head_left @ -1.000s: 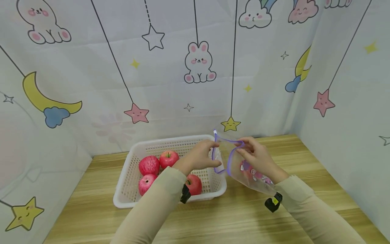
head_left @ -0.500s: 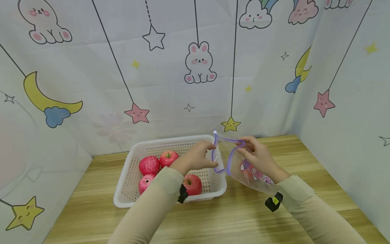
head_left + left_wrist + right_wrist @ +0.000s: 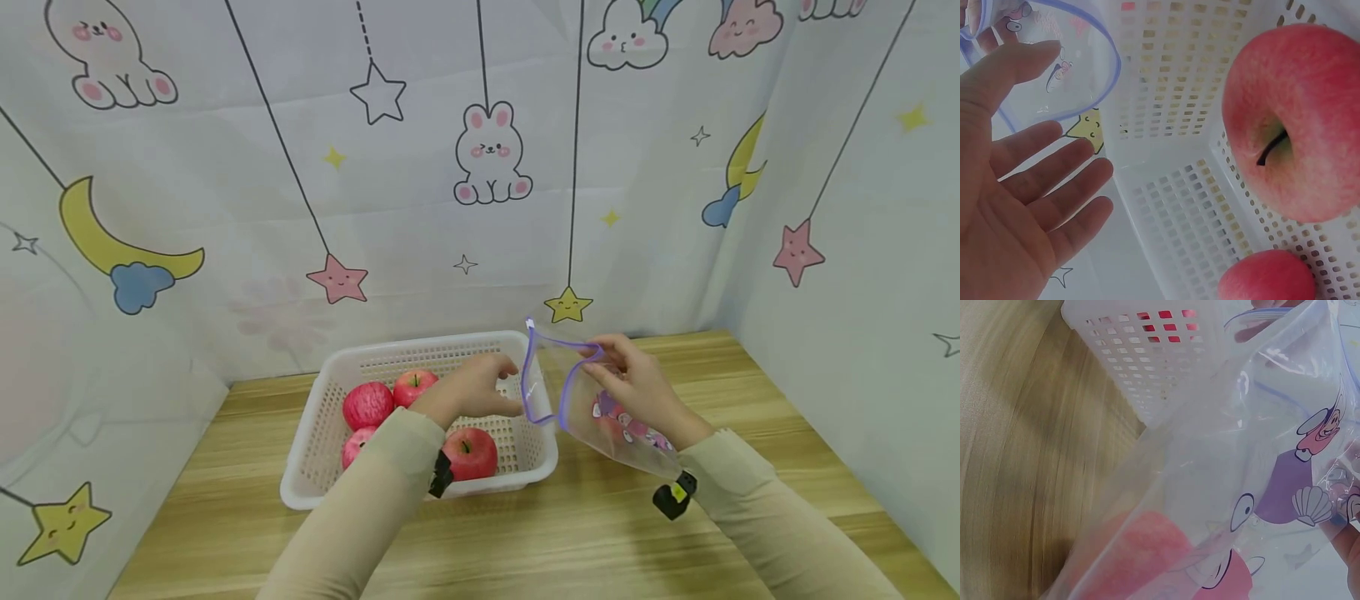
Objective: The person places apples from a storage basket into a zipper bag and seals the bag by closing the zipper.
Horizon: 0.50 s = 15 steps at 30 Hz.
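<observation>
My right hand [image 3: 637,387] pinches the rim of a clear zip bag [image 3: 588,417] with purple edging and cartoon prints. The bag's mouth gapes toward the left. A rounded red shape [image 3: 1135,553], looking like an apple, shows blurred through the plastic in the right wrist view. Above the right end of a white basket [image 3: 517,480] is my left hand [image 3: 468,387], fingers spread and loosely bent, apart from the bag and holding nothing. Several red apples lie in the basket; the apple [image 3: 471,454] at the front is nearest that hand. My left sleeve partly covers others.
The basket and bag are over a wood-grain table [image 3: 570,542]. White cloth [image 3: 420,217] printed with rabbits, stars and moons hangs behind and at both sides. Black wrist cameras [image 3: 673,496] sit at my cuffs.
My left hand has drawn back leftward from the bag's mouth, over the basket, and its fingers have come off the purple rim. My right hand and the bag have stayed in place.
</observation>
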Each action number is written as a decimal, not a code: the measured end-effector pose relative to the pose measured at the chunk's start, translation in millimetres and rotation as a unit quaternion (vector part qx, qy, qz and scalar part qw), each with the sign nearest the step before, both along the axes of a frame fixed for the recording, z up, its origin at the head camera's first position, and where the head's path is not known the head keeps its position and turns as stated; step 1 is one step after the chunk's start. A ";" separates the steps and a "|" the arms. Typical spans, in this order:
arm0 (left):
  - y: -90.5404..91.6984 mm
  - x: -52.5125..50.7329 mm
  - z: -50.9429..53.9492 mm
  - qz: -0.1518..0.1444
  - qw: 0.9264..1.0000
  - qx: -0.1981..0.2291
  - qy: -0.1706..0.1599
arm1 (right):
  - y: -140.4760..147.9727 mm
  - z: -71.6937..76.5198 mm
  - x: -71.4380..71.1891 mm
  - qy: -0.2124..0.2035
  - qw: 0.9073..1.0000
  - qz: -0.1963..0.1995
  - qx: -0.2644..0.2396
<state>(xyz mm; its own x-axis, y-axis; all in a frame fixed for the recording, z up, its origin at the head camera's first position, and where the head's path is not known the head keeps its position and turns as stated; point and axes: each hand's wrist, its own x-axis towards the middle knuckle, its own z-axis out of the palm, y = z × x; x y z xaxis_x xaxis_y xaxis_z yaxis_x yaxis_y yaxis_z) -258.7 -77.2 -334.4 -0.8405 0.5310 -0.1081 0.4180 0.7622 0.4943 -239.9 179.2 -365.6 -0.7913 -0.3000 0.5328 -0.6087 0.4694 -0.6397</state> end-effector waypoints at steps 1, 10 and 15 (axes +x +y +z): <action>-0.7 0.0 -0.1 0.002 1.000 -0.005 -0.003 | 0.1 0.1 0.1 -0.001 1.000 0.000 0.000; -4.7 -1.7 -2.9 0.013 0.999 -0.030 -0.024 | 1.2 -1.2 -0.3 -0.004 1.000 -0.004 0.004; -6.9 -1.4 -2.5 0.012 0.998 -0.047 -0.031 | 1.2 -2.3 -0.6 -0.009 1.000 -0.002 0.002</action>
